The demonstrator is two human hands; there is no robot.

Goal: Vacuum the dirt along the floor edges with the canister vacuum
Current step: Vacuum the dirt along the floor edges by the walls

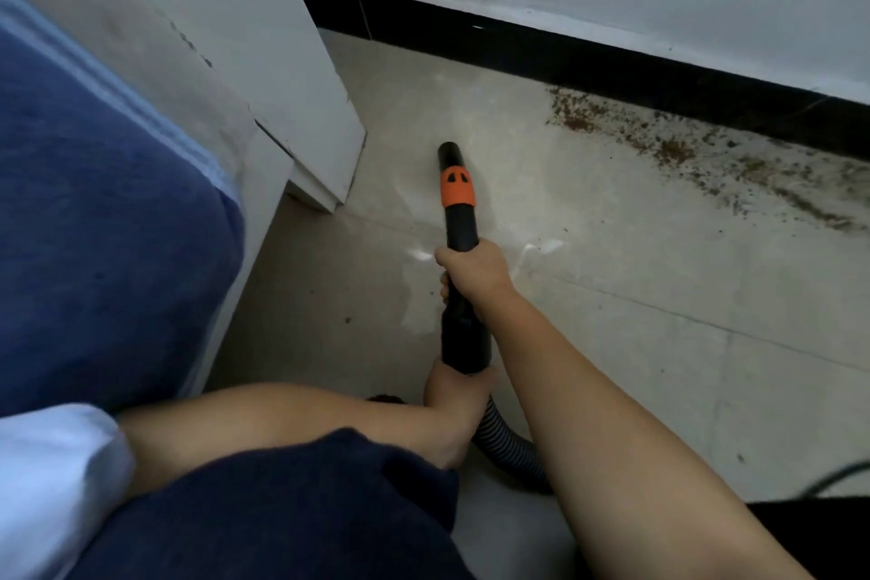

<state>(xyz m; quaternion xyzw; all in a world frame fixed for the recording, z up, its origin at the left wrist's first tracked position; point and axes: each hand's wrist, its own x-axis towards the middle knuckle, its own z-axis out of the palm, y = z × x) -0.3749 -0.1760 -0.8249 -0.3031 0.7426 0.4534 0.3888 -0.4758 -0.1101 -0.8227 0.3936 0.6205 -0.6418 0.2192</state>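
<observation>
Head camera looks down on one black vacuum wand (459,221) with one orange collar (457,188), and both of my hands are on it. The fingers of my right hand (473,271) are clamped round the wand just behind the collar. My left hand (454,396) grips the wand's rear end, fingers curled under it, where one ribbed grey hose (506,438) leaves it. The wand's open tip points toward the black baseboard (518,45) but stops well short of it, over pale floor (659,367). One long band of brown dirt (682,151) lies along the baseboard, to the right of the wand's tip. One white bed frame (282,75) with blue bedding (94,226) stands left of the wand.
</observation>
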